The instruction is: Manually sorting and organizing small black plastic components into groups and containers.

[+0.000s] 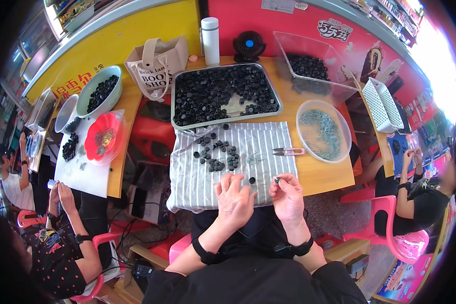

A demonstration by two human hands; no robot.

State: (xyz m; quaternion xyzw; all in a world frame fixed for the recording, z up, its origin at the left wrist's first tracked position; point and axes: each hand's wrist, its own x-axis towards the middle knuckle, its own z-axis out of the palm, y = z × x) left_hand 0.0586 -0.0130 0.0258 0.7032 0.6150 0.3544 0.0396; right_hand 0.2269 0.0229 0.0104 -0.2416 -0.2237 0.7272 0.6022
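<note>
My left hand (235, 200) hovers over the near part of a grey striped cloth (185, 192), fingers bent and apart, with nothing visible in them. One loose black round cap (252, 180) lies just beyond its fingers. To the right, my right hand (289, 197) pinches a small dark piece (277, 180) between thumb and fingertips; its exact kind is too small to make out. Farther up the cloth lie several black caps (218, 161) in a loose group. Beside them is a small heap of thin metal pins (255, 159). Pink-handled snips (291, 151) rest at the cloth's right edge.
Behind the cloth stands a tray (235, 105) of black caps. A round tub (344, 147) of metal pins sits right, with a clear bin (334, 88) behind it. A tote bag (157, 76), white bottle (211, 43) and fan (249, 45) line the back. People work on both sides.
</note>
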